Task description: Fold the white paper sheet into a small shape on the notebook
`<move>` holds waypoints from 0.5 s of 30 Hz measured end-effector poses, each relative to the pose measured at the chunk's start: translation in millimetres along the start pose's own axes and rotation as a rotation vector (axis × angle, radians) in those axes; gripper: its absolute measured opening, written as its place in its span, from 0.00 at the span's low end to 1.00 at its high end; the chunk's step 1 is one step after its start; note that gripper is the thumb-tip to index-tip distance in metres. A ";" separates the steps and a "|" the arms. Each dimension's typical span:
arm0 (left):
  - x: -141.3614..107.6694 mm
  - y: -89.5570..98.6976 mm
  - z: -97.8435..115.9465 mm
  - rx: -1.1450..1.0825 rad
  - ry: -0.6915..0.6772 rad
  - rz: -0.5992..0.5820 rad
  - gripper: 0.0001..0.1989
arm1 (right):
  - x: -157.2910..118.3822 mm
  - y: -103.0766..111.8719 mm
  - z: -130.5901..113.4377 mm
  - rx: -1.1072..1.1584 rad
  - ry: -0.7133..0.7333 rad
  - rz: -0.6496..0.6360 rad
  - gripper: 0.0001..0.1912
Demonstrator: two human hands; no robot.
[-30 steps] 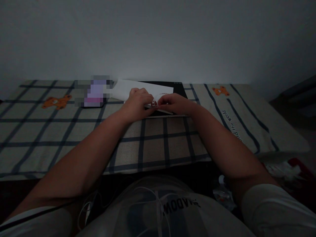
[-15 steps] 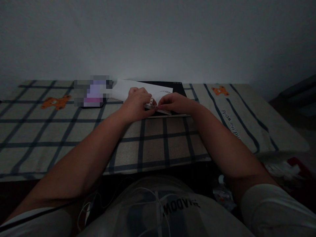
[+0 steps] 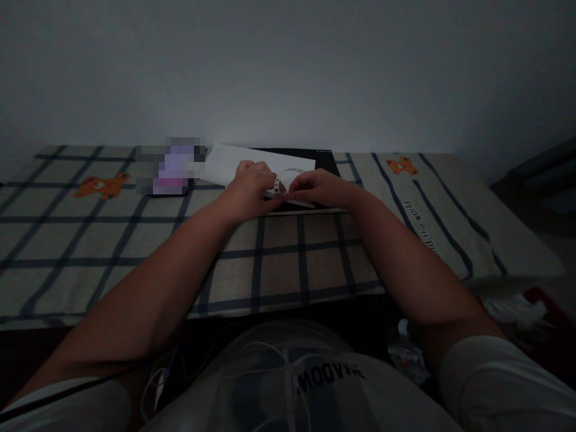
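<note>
White paper (image 3: 252,159) lies at an angle over a black flat object (image 3: 326,162) close to the wall. Its near edge is curled up, showing a row of punched holes, between my two hands. My left hand (image 3: 252,187) rests over the paper's near left part, its thumb and fingers closed on the holed edge. From the right, my right hand (image 3: 317,185) pinches the same curled edge near its lower end. The two sets of fingertips are almost touching and hide part of the edge.
A phone-like device (image 3: 173,171), partly pixelated, stands left of the paper on the checked tablecloth (image 3: 279,264). The grey wall (image 3: 288,72) rises right behind the table. Below the table's right side are a plastic bottle (image 3: 407,354) and some bags (image 3: 517,312).
The holed edge of the paper now arches further right, in a wider curl that shows more holes. Both hands have stayed in nearly the same place.
</note>
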State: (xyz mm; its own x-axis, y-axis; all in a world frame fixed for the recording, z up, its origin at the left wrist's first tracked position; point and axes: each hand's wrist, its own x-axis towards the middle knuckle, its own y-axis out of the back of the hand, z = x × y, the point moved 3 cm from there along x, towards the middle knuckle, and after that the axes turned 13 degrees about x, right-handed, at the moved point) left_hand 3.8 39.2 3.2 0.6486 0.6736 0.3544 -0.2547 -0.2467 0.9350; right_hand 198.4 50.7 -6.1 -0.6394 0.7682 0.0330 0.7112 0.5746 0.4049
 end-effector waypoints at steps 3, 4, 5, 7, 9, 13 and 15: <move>0.2 -1.1 -0.1 -0.001 -0.009 -0.013 0.13 | 1.3 -0.9 0.5 -0.005 0.021 -0.040 0.18; 0.4 -1.5 -0.4 -0.002 -0.011 -0.017 0.13 | 2.0 -1.3 0.4 -0.010 0.042 -0.057 0.18; 0.5 -2.0 -1.0 -0.004 -0.012 -0.018 0.13 | 2.6 -1.8 0.3 -0.015 0.067 -0.074 0.18; 0.5 -2.4 -2.2 -0.010 -0.012 -0.015 0.12 | 3.6 -2.3 0.1 -0.013 0.120 -0.092 0.18; 0.3 -2.1 -3.1 -0.015 -0.010 -0.008 0.12 | 3.7 -1.9 0.7 -0.003 0.141 -0.088 0.17; -0.7 0.4 -2.3 -0.002 -0.006 0.021 0.12 | 1.7 0.5 4.4 0.033 0.065 -0.079 0.14; -1.0 1.5 -1.2 -0.001 -0.003 0.031 0.10 | 0.4 1.1 5.8 0.045 0.008 -0.097 0.14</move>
State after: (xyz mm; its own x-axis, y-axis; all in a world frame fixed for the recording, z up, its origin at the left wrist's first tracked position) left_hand 1.9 38.9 4.3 0.6423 0.6638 0.3833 -0.2752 -0.2670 0.9236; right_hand 200.6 53.3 -10.9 -0.7079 0.7063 0.0026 0.6583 0.6584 0.3649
